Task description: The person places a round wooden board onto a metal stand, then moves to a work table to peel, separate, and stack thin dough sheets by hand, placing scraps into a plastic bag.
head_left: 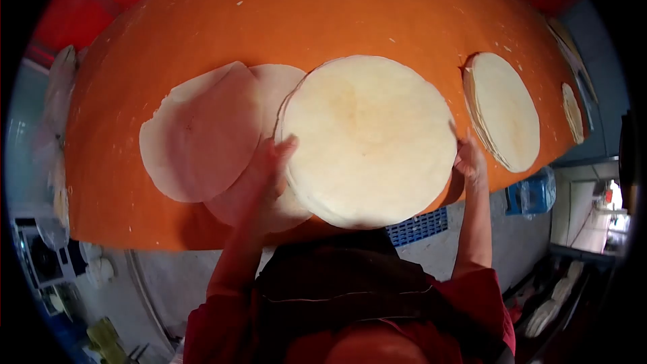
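Note:
A stack of large round flatbreads is between my two hands, pale with faint brown patches on top. My left hand grips its left edge, thumb up against the rim and the other fingers mostly hidden. At the right edge, my right hand is closed on the rim, its fingertips partly out of sight. Left of the stack, thin flatbread sheets overlap on the orange table, partly in shadow. My left forearm crosses over the lower sheet. Whether the stack touches the table cannot be told.
Another flatbread stack lies to the right, with a smaller-looking one near the table's right end. Below the front edge are a blue plastic grate and a blue stool-like object. Clear plastic wrapping hangs at the left end.

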`<state>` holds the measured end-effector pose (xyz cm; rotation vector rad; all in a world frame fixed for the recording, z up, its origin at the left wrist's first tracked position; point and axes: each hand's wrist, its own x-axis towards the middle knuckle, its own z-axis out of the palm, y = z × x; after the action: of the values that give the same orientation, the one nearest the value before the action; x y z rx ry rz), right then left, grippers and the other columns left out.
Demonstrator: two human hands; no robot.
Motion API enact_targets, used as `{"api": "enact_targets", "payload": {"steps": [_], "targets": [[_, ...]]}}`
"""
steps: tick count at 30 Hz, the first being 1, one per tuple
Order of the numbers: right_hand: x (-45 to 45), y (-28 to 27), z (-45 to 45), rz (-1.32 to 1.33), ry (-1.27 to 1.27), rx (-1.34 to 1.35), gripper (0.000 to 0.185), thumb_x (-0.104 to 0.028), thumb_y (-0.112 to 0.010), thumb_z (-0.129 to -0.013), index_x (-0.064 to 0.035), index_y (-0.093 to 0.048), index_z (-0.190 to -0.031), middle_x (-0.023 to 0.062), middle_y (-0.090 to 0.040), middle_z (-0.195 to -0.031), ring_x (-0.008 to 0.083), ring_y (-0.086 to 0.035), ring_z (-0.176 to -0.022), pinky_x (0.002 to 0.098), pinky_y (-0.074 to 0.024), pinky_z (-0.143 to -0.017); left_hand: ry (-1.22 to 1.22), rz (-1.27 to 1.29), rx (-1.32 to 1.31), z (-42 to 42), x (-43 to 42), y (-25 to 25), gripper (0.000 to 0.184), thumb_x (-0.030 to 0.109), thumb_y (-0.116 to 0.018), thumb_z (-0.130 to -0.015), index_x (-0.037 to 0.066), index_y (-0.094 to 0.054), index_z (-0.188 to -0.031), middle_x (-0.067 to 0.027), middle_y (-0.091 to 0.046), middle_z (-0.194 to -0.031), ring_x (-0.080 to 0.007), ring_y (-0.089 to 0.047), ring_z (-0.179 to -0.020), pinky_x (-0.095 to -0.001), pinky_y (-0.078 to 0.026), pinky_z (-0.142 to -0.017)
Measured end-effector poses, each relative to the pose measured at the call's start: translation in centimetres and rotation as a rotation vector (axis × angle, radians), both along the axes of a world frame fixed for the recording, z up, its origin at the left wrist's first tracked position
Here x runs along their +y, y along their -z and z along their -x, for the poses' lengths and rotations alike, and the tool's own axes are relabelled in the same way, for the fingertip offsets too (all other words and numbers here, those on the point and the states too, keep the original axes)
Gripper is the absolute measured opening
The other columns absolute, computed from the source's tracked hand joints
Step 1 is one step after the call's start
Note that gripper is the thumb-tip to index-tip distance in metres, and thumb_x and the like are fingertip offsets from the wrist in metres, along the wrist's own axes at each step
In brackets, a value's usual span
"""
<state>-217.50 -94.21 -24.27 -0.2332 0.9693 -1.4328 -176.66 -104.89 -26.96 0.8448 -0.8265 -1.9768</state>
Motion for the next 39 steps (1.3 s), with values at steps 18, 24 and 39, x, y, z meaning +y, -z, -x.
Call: {"api": "enact_targets", "payload": {"steps": [18, 24, 39], "targets": [[-6.1, 0.5, 6.9, -0.143, -0.106, 0.644, 0.032, 0.007, -0.066, -0.06, 0.0013, -0.055, -0.09, 0.0007, -0.054, -0.066, 0.0119, -0.053, -0.063, 0.0248, -0.044, -0.07, -0.301, 0.084, -0.095, 7.2, 2.5, -7.8, 0.052, -0.004, -0.058, -0.063, -0.004, -0.045, -0.113, -0.0122, -0.055, -0.103, -0.0196, -0.055, -0.089, -0.0295, -0.044, -0.077], [-3.7, 4.1, 11.2, -0.354, -0.083, 0.708, 0.03, 0.005, -0.069, -0.058, 0.0009, -0.054, -0.083, -0.0015, -0.048, -0.066, 0.0093, -0.047, -0.063, 0.0245, -0.0417, -0.063, 0.074, -0.265, -0.183, 7.4, 0.8, -4.3, 0.034, 0.001, -0.06, -0.071, -0.003, -0.052, -0.104, -0.0116, -0.058, -0.095, -0.0203, -0.057, -0.085, -0.0291, -0.044, -0.075], [-3.0, 2.5, 6.6, -0.048, -0.104, 0.315, 0.063, -0.05, -0.047, -0.081, -0.0001, -0.039, -0.12, 0.0112, -0.053, -0.107, 0.0188, -0.05, -0.097, 0.0337, -0.0409, -0.084, -0.288, -0.165, 0.045, 3.2, 5.1, -2.3, 0.056, 0.048, -0.033, -0.088, 0.006, -0.039, -0.124, -0.0072, -0.047, -0.119, -0.017, -0.044, -0.108, -0.0287, -0.034, -0.092]]}}
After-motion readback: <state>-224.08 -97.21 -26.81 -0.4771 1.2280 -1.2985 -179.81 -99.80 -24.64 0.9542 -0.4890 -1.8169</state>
